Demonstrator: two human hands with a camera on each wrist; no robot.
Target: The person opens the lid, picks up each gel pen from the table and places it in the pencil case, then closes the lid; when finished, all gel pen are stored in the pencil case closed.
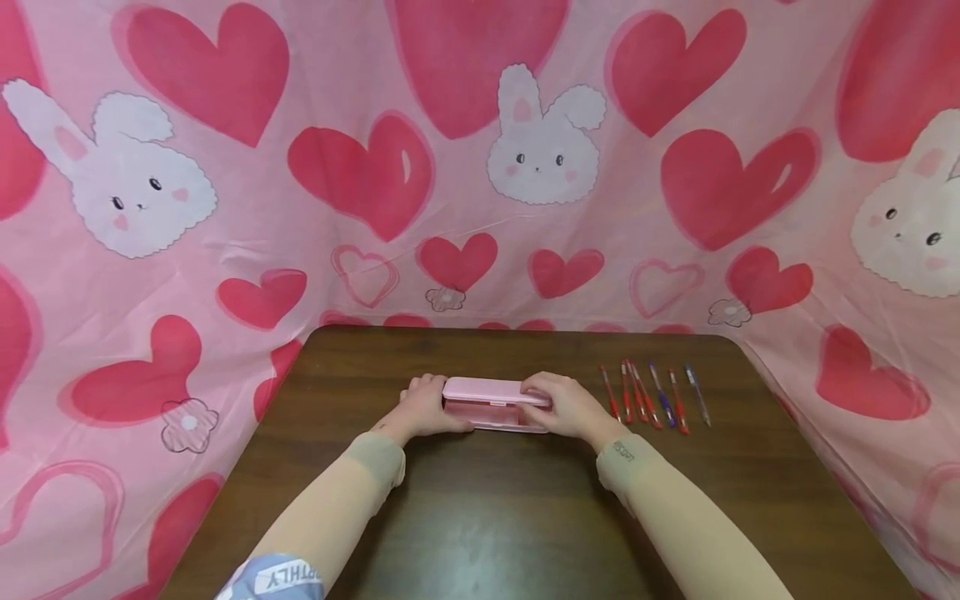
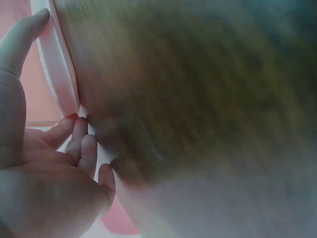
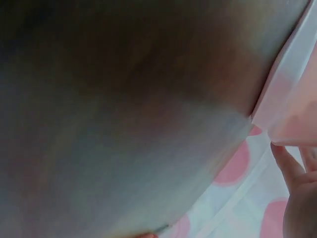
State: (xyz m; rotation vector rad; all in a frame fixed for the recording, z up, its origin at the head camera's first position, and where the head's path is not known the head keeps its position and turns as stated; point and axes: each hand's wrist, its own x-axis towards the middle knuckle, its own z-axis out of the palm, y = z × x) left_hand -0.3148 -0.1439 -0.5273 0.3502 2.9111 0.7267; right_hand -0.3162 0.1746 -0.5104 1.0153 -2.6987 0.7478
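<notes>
A pink pencil case lies on the table with its hinged lid partly raised, so its hollow inside shows at the front. My left hand grips the left end, thumb along the front edge of the base and fingers round the far side. In the left wrist view the thumb presses the pale rim of the case. At the other end my right hand pinches the lid, fingers on top and thumb below. The right wrist view catches only part of that hand beside the case.
Several pens lie side by side to the right of the case, among them red pens, a purple-blue pen and a clear blue-tipped pen. The brown wooden table meets a pink heart-and-rabbit cloth behind and at both sides.
</notes>
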